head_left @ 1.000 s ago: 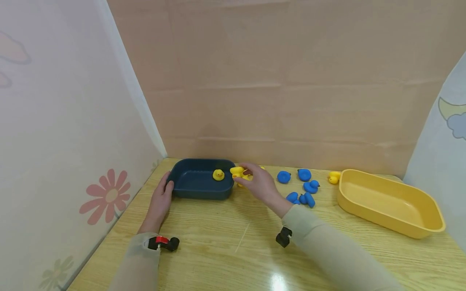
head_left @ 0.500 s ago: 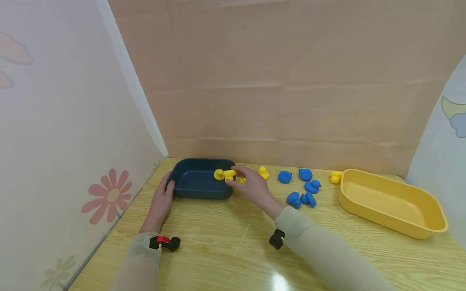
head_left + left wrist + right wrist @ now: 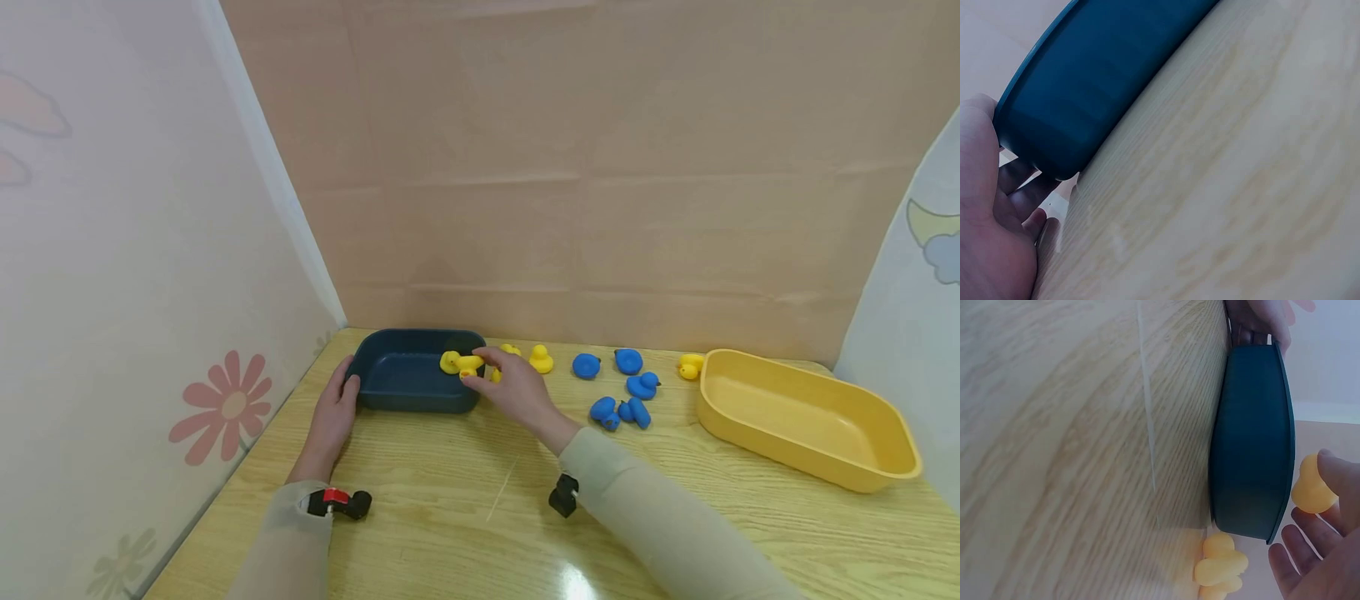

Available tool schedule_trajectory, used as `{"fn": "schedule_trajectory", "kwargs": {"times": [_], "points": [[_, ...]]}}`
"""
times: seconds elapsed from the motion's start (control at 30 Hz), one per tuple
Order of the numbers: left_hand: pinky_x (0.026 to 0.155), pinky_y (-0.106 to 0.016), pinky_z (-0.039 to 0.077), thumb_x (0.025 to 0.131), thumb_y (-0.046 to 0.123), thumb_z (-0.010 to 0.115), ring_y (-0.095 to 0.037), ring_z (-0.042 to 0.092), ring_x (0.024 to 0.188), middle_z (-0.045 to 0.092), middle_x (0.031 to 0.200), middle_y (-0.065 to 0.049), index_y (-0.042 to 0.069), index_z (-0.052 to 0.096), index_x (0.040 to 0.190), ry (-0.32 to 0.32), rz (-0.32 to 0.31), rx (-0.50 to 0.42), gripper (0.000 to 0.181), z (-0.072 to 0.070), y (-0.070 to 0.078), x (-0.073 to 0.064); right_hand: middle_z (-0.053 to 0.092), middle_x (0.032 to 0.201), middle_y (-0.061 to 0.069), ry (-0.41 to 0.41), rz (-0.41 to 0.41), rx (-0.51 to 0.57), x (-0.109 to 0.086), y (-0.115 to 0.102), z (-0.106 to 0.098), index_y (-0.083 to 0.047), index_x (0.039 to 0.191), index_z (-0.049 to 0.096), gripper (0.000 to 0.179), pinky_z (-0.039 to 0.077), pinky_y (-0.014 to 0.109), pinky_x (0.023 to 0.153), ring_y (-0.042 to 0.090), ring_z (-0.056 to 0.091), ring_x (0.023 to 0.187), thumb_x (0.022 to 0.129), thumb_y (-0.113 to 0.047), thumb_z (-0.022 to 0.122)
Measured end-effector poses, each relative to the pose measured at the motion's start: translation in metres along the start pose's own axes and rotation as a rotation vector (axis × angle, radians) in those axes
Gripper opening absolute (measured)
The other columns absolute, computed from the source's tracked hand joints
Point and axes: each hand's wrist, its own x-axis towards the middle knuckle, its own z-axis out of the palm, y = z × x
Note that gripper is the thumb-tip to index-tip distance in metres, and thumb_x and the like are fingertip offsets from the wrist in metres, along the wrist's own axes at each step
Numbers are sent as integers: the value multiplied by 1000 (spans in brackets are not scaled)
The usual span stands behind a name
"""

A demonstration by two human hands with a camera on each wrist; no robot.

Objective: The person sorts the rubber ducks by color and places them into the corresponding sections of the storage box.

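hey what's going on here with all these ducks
A person's right hand pinches a small yellow toy duck over the right end of a dark blue-green, rounded rectangular tray, while the left hand grips the tray's left end. Another yellow duck sits inside. More yellow ducks and several blue toy ducks are on the pale wood-grain table, to the left of a yellow, rounded rectangular tray.

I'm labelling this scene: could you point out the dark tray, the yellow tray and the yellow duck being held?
Dark tray (image 3: 412,402): head view, front outer wall.
Yellow tray (image 3: 802,414): head view, bare inside floor.
Held yellow duck (image 3: 470,362): head view, body.
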Motion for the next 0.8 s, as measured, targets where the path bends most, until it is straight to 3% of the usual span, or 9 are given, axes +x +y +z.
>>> {"fn": "schedule_trajectory", "kwargs": {"times": [0.2, 0.43, 0.63, 0.8], "points": [[134, -61, 17, 121, 44, 37, -36, 16, 168, 20, 183, -8, 27, 20, 179, -6, -3, 1, 63, 0, 0, 0, 68, 150, 7, -5, -4, -3, 1, 0, 4, -13, 153, 67, 59, 59, 50, 100, 36, 70, 125, 102, -39, 82], [134, -61, 17, 122, 41, 38, -37, 17, 168, 21, 183, -10, 21, 22, 179, 2, -3, 9, 63, 1, 2, -1, 68, 151, 4, -7, -6, -1, -1, 4, 3, -14, 157, 63, 58, 54, 52, 111, 33, 64, 138, 105, -35, 79], [134, -61, 16, 121, 42, 38, -36, 16, 168, 20, 183, -8, 26, 20, 179, 0, -10, 12, 62, 1, 0, 0, 68, 151, 3, 15, 15, -11, -5, 5, -9, -15, 156, 64, 59, 49, 57, 117, 34, 61, 143, 105, -38, 80], [134, -60, 16, 122, 40, 38, -36, 15, 168, 20, 183, -9, 22, 20, 179, -1, -7, 14, 63, 1, -1, 1, 67, 153, 7, 37, 14, -37, -8, 14, -24, -14, 157, 63, 60, 51, 57, 115, 37, 61, 142, 104, -37, 80]]}}
